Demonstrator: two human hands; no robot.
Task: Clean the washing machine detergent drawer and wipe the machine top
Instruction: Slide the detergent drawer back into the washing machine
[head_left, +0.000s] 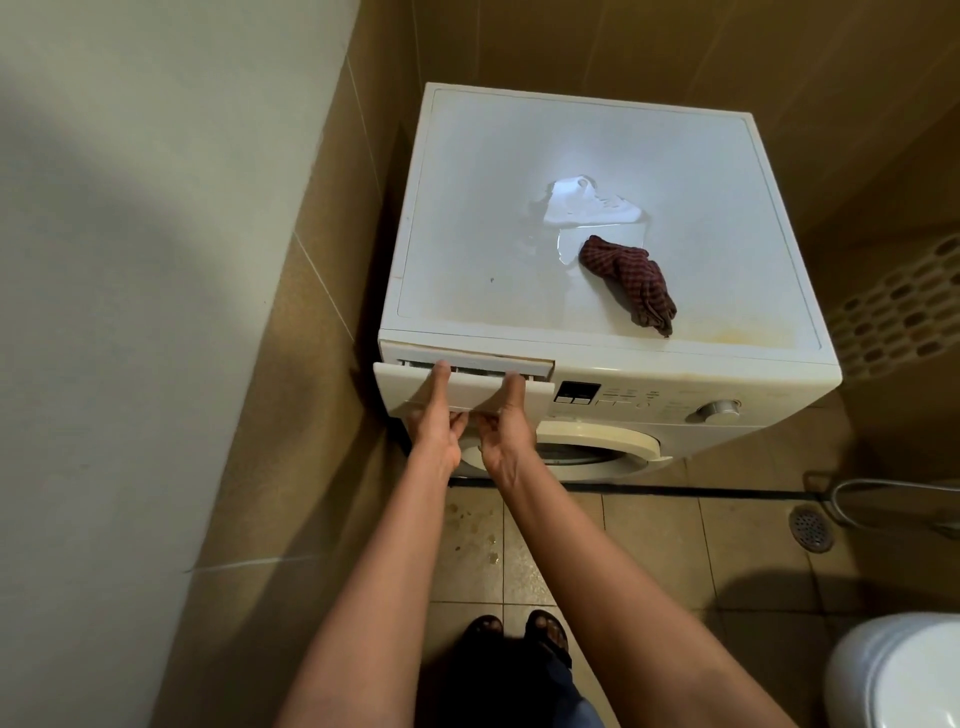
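Note:
A white front-loading washing machine (691, 395) stands in a tiled corner. Its detergent drawer (467, 391) at the top left of the front sticks out a little way. My left hand (434, 415) grips the drawer's front panel, thumb up on the face and fingers curled under the lower edge. My right hand (506, 428) grips it the same way just to the right. On the machine top (467, 208) lies a crumpled dark red checked cloth (631, 283), beside a wet patch and a bright light reflection (582, 205).
A wall (156, 260) stands close on the left of the machine. The round door (597, 447) is below the drawer, with a control panel and dial (719, 410) to the right. A floor drain (810, 527), a hose and a white toilet lid (893, 675) are at the right.

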